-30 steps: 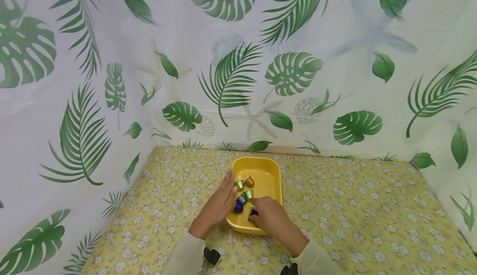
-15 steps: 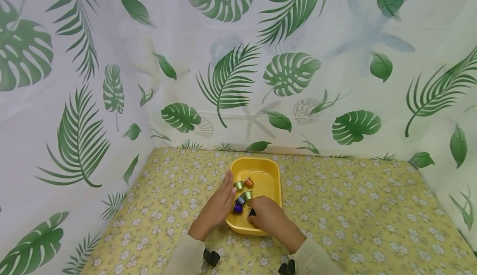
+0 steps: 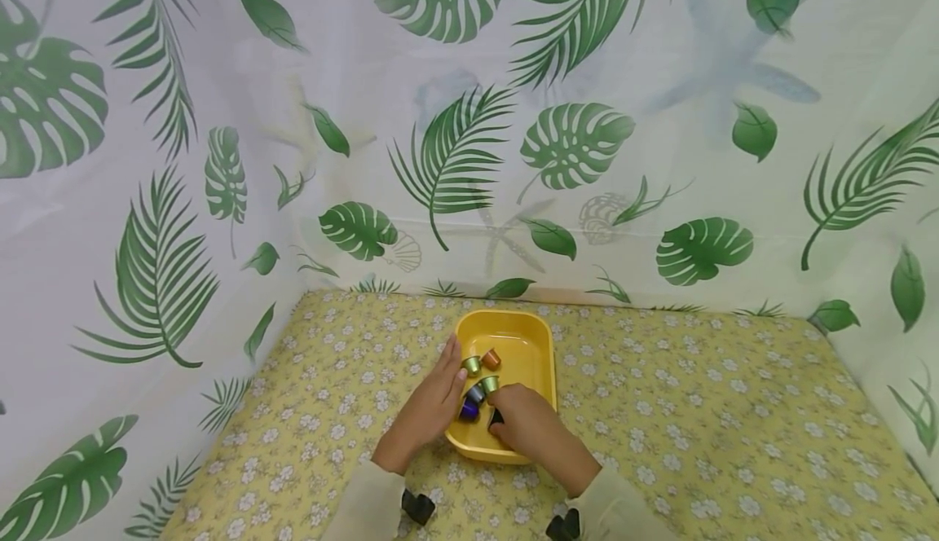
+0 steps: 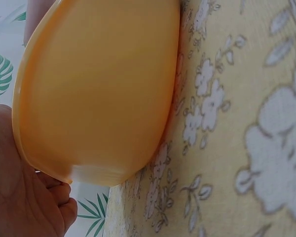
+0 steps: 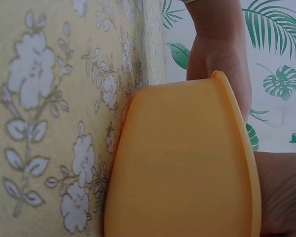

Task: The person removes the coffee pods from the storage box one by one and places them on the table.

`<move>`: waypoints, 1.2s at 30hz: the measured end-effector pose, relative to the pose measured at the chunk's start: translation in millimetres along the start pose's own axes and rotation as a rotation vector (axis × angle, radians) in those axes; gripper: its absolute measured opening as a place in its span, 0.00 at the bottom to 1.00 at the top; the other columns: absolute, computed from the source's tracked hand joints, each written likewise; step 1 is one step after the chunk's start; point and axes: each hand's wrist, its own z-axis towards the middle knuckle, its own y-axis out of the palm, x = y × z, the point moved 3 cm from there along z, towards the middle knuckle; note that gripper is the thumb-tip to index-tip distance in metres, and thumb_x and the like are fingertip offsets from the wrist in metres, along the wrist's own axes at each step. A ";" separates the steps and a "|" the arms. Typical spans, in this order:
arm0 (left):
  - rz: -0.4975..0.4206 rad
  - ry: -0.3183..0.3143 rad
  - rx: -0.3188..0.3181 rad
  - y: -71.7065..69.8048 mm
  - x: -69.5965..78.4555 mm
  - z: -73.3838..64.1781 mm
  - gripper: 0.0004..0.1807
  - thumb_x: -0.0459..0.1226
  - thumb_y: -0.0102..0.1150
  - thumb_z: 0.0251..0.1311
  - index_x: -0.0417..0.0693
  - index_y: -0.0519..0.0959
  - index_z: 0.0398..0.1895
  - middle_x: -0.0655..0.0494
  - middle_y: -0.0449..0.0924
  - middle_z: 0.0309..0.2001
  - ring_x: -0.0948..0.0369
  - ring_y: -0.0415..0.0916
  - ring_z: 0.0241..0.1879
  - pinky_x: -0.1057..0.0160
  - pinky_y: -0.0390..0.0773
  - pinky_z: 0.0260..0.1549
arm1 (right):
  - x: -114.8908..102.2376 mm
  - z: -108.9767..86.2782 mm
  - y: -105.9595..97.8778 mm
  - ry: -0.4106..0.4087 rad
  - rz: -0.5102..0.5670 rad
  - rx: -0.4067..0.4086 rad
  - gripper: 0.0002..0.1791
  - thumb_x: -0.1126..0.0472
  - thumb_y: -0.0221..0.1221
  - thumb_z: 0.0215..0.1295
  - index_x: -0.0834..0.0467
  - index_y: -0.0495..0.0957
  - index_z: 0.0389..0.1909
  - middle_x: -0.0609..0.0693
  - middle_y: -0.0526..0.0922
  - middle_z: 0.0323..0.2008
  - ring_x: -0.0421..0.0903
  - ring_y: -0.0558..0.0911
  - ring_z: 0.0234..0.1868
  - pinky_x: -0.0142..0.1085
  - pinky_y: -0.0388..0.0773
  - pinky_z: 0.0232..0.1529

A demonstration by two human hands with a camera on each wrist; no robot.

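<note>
In the head view, a yellow tub (image 3: 541,362) stands on the flowered tabletop (image 3: 660,411). The left hand (image 3: 431,398) lies along its left side — thumb over the rim, fingers stretched along the outside, so the grip is closed lightly on the tub's edge. The right hand (image 3: 531,425) reaches over the near right part; its grip is nearly closed, thumb and fingers pinching a black pod (image 3: 496,417), which is mostly hidden by the hand. The other pods lie in the tub's left half: a green pod (image 3: 472,365) near the left wall with an orange pod (image 3: 491,358) just beside it, and nearer the person a second green pod (image 3: 489,384), a grey-blue pod (image 3: 476,394) and a purple pod (image 3: 469,409), grouped close together. A leaf-printed curtain (image 3: 572,52) hangs behind.

The left wrist view shows the tub's outer wall up close, with the left hand against the rim and some finger ends outside it; the thumb is out of sight.

The right wrist view shows the near outer wall again. The left hand is behind the far corner, part of the right hand's side crosses above the rim, and its fingertips are hidden.
</note>
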 end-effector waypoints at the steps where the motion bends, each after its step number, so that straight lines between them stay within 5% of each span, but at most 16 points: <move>1: -0.001 0.005 0.002 0.0 0.3 0.0 0.32 0.45 0.30 0.84 0.40 0.43 0.82 0.56 0.29 0.82 0.55 0.39 0.80 0.49 0.52 0.75 | 0.2 -0.4 -0.4 0.006 0.000 0.004 0.07 0.63 0.73 0.59 0.58 0.83 0.31 0.46 0.80 0.26 0.40 0.71 0.24 0.36 0.67 0.27; 13: -0.010 -0.011 0.008 1.4 -1.3 -4.1 0.32 0.45 0.30 0.84 0.41 0.42 0.82 0.58 0.28 0.81 0.56 0.38 0.80 0.51 0.49 0.76 | 9.0 -13.9 -10.6 0.039 0.097 0.107 0.17 0.63 0.72 0.60 0.64 0.86 0.49 0.54 0.86 0.41 0.52 0.84 0.43 0.48 0.82 0.46; 29: -0.081 -0.022 0.000 -1.9 -6.7 -3.3 0.30 0.42 0.30 0.84 0.43 0.42 0.82 0.61 0.28 0.81 0.57 0.36 0.80 0.50 0.47 0.76 | 24.5 -23.1 -40.0 0.076 0.181 0.293 0.21 0.65 0.73 0.60 0.65 0.84 0.54 0.51 0.85 0.39 0.45 0.84 0.37 0.39 0.83 0.37; 36: -0.052 -0.031 -0.003 -1.4 -5.1 -2.5 0.33 0.51 0.24 0.83 0.44 0.40 0.82 0.62 0.28 0.81 0.58 0.36 0.80 0.51 0.47 0.76 | 28.3 -28.7 -47.3 0.057 0.194 0.366 0.20 0.67 0.73 0.58 0.64 0.84 0.52 0.52 0.85 0.40 0.45 0.84 0.38 0.39 0.84 0.38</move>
